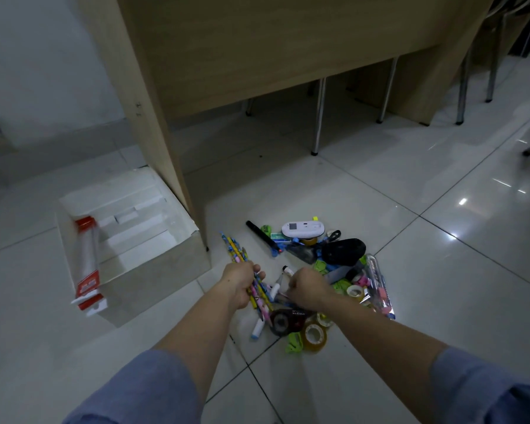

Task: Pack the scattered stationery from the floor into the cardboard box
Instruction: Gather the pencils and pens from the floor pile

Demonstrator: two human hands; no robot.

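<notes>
Your left hand (pixel 242 286) is gripping a bundle of patterned pencils (pixel 236 250), fingers curled tight round its middle. The bundle's long axis is running from far-left to near-right, far ends sticking out past your knuckles toward the desk panel (pixel 159 142). Your right hand (pixel 308 289) is hovering just beside it over the pile (pixel 306 254), fingers curled down into the clutter; you cannot tell whether it is pinching anything.

Key relation: the cardboard box (pixel 166 270) is sitting to the left of both hands, open top up, its near-right wall just beside your left hand. So the left hand is the nearer 1 and is looking like the one to make the drop. The box's long axis is running away from you along the desk panel, roughly in line with the pencils, so I am judging only a small turn is needed before lowering them in.

In the way: the box wall you are having to lift over, and the desk panel touching or nearly touching the box's far-right corner. Inside, a red-and-clear packet (pixel 86 261) is leaning along the left side, 1 end poking over the near rim; the right part is looking freer.

Most of the job is looking undone: a black marker (pixel 260 235), a white gadget (pixel 302 229), a black mouse-shaped thing (pixel 343 250), a tape dispenser (pixel 283 321), 2 or more tape rolls (pixel 314 335), green clips (pixel 294 345) and a clear case (pixel 378 283) are lying in the pile, right of your left hand, under and around your right
</notes>
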